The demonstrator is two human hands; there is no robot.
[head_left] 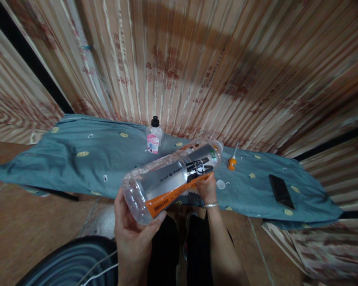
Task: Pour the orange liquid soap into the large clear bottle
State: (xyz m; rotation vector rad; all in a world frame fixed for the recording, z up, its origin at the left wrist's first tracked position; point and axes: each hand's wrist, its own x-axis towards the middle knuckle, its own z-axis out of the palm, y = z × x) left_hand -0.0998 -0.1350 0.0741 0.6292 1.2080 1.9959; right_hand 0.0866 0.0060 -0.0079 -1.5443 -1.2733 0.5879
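A large clear plastic bottle (173, 178) with a silver and orange label lies tilted between my hands, its mouth end pointing up to the right. My left hand (133, 230) is wrapped round its base, the thumb along the lower edge. Near the other end my right hand (207, 188), with a bracelet at the wrist, grips it from below; most of those fingers are hidden behind the bottle. An orange pump head (232, 163) with a pale tube rests on the cloth to the right. Close to my right hand is a small white disc (220, 184).
A teal patterned cloth (107, 159) covers the low table. On it stand a small clear bottle (153, 139) with a black cap and, farther right, a black phone (281, 191). Striped curtains (179, 59) hang behind. A round black ribbed object (77, 262) is at lower left.
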